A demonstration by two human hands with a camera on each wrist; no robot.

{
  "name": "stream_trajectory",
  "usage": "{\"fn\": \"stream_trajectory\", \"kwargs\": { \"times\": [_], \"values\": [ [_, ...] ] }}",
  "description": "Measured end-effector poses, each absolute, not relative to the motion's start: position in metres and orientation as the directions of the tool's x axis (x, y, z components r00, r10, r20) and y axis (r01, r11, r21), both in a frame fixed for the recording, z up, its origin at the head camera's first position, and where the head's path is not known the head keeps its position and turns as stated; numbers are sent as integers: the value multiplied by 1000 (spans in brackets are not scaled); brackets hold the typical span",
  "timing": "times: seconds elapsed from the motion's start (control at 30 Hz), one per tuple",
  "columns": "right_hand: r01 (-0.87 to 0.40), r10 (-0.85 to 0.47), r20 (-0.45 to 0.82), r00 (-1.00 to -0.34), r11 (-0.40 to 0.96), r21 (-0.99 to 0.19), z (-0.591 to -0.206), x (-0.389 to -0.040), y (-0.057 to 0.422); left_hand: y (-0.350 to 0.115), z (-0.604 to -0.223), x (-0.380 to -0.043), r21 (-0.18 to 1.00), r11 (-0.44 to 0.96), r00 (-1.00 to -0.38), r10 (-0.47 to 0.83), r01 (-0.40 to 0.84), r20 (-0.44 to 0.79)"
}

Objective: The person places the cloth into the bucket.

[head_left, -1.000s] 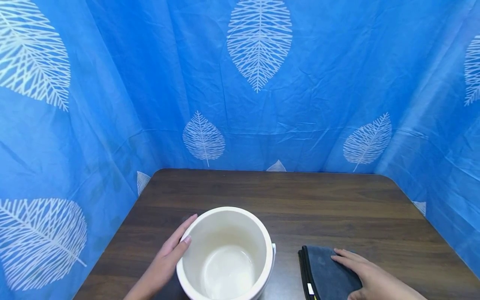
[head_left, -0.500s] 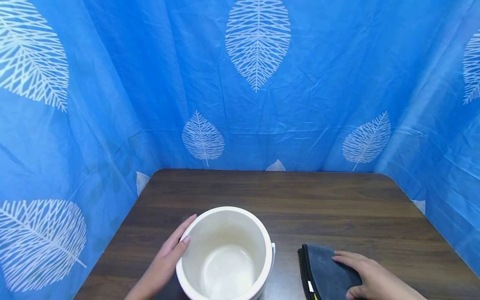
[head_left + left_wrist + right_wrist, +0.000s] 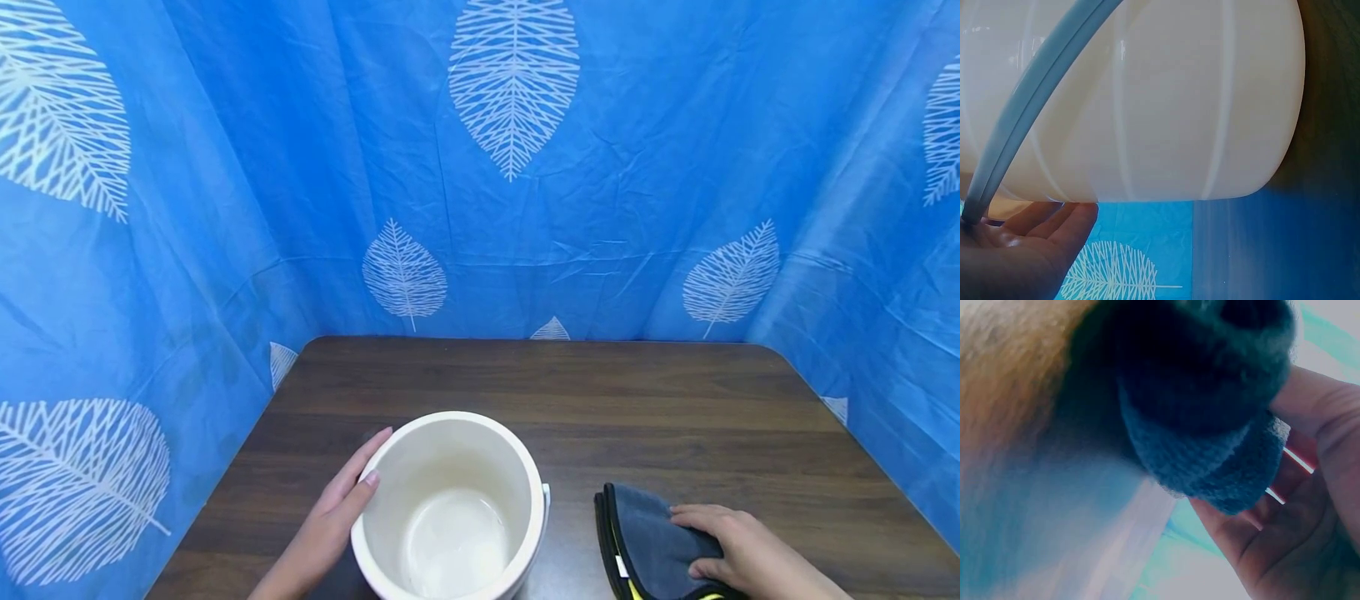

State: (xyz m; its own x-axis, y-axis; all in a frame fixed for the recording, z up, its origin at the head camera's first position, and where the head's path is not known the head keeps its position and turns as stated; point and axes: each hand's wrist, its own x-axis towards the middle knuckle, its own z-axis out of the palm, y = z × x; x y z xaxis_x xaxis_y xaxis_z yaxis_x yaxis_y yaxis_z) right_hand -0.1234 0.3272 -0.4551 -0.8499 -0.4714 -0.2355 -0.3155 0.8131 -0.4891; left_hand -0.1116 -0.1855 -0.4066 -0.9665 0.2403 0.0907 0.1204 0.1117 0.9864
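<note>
In the head view my left hand (image 3: 327, 527) lies along the left outer side of a white bucket (image 3: 528, 442), thumb at the rim, fingers extended against the wall. The left wrist view shows the bucket's ribbed side (image 3: 1172, 106), its pale blue handle (image 3: 1041, 81) and the left fingers (image 3: 1066, 228) beside the wall. To the right, a folded dark grey cloth (image 3: 648, 533) with black edging bulges in the pinch of my right hand (image 3: 738, 550). Yellow shows at its lower edge. In the right wrist view the cloth (image 3: 1210, 450) is bunched between thumb and fingers.
A dark wood-grain table (image 3: 570, 383) carries both objects, the bucket at the near middle and the cloth at its right. Blue curtains (image 3: 637, 192) printed with white leaves close in the back and both sides.
My right hand has drawn its thumb and fingers together, bunching the cloth and raising its near edge, so more yellow shows. The left hand and the bucket stay put.
</note>
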Motion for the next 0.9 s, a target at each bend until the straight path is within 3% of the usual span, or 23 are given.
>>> {"fn": "stream_trajectory", "kwargs": {
  "times": [0.43,0.9],
  "values": [
    [-281,-425,-168,-890,800,-530,-446,-121,322,-186,-407,-114,990,111,-967,250,87,56],
    [-271,-331,-80,-940,869,-415,-434,-118,316,-185,-406,-115,991,122,-973,231,57,28]
  ]
}}
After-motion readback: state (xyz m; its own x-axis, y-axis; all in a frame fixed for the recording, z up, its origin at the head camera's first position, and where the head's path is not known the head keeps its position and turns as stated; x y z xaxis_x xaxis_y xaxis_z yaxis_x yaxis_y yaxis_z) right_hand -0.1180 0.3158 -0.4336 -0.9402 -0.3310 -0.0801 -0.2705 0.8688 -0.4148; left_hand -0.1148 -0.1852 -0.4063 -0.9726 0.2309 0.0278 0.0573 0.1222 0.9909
